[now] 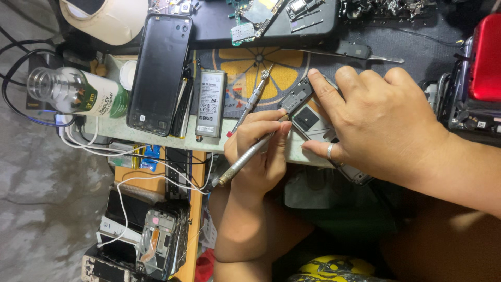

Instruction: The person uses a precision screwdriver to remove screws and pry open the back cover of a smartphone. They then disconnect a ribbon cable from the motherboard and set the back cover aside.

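My left hand [258, 156] grips a slim silver screwdriver [241, 163], and its tip rests on an opened phone [304, 116] lying on the mat. My right hand [383, 122] reaches in from the right, with a ring on one finger. Its fingers press down on the opened phone and hold it still, covering most of it. Just left of the hands, a second small screwdriver [254, 96] lies loose beside a grey phone battery [210, 103].
A black phone back cover [159, 73] lies left of the battery, with a plastic bottle [78, 91] and a tape roll [104, 18] beyond. Circuit boards [255, 18] sit on a dark tray at the top. A red device [485, 57] is at right, stacked phone frames [162, 240] and white cables [130, 180] lower left.
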